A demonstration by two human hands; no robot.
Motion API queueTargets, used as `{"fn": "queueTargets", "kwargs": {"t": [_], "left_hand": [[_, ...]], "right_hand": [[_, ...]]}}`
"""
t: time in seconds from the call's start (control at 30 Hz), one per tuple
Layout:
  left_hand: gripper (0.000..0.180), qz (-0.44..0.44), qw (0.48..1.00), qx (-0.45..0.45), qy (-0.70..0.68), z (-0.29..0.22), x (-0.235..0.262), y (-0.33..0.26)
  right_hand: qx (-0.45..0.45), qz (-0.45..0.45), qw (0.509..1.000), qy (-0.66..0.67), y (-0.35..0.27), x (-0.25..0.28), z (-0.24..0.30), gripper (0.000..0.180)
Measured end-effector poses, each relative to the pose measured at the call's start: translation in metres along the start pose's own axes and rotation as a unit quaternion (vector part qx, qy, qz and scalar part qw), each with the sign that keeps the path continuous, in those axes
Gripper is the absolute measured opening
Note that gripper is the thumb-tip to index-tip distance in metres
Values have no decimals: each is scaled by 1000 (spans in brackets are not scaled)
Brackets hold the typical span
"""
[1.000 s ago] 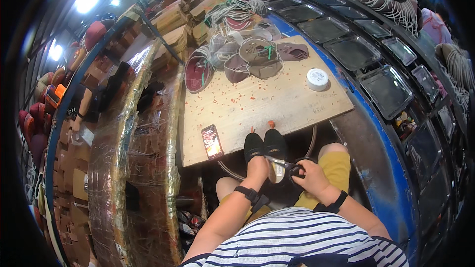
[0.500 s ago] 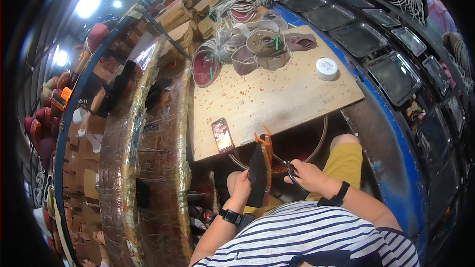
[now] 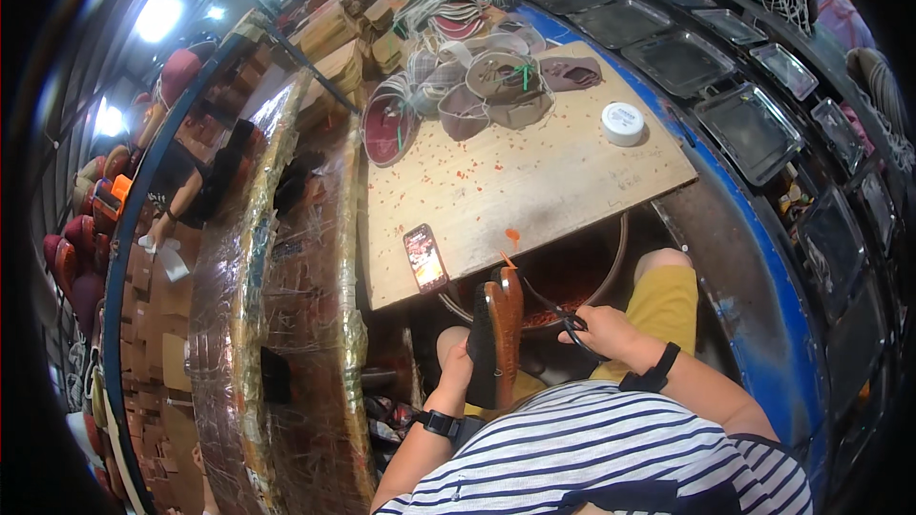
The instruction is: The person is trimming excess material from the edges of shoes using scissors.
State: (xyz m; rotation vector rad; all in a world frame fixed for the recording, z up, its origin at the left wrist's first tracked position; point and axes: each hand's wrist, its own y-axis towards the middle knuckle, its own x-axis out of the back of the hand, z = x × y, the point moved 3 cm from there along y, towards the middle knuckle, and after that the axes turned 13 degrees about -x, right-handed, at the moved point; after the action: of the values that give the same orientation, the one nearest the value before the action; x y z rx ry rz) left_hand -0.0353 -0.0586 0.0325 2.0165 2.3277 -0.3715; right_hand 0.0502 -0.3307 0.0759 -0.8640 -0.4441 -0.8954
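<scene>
My left hand (image 3: 457, 363) is closed round a shoe (image 3: 497, 341) with a black upper and a brown-orange sole, its toe pointing up toward the table edge. A thin orange strip sticks out at the toe. Black-handled scissors (image 3: 567, 318) are in my right hand (image 3: 609, 332), their blades reaching up toward the right side of the toe, apart from it. A loose orange scrap (image 3: 512, 236) shows just beyond the toe, by the table's front edge. Below the edge, a round bin (image 3: 624, 253) with reddish scraps in it stands between my knees.
On the wooden table (image 3: 553, 181) lie a lit phone (image 3: 426, 257), a white round tub (image 3: 623, 124), scattered orange bits and a pile of shoe uppers (image 3: 496, 86). Racks of dark trays (image 3: 754, 133) stand right. Film-wrapped shelving (image 3: 305, 324) is left; beyond it a person's arm (image 3: 176, 205) shows.
The orange strips that stood up at the toe are now mostly off, one scrap lying apart. The shoe has turned, showing more sole. My right hand and scissors have drawn slightly right.
</scene>
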Motion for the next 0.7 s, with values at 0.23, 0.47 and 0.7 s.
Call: {"fn": "queueTargets", "kwargs": {"t": [0.23,0.47,0.7], "left_hand": [[21,83,992,90,14,-1,-4,-9],[21,69,991,106,49,-14,-11,-6],[20,111,989,88,45,-9,-7,-5]], "right_hand": [[-13,-18,1000,0,1,-5,0,56],[-24,12,1000,-10,-1,-1,1,56],[-33,-9,999,18,0,-8,-6,58]]}}
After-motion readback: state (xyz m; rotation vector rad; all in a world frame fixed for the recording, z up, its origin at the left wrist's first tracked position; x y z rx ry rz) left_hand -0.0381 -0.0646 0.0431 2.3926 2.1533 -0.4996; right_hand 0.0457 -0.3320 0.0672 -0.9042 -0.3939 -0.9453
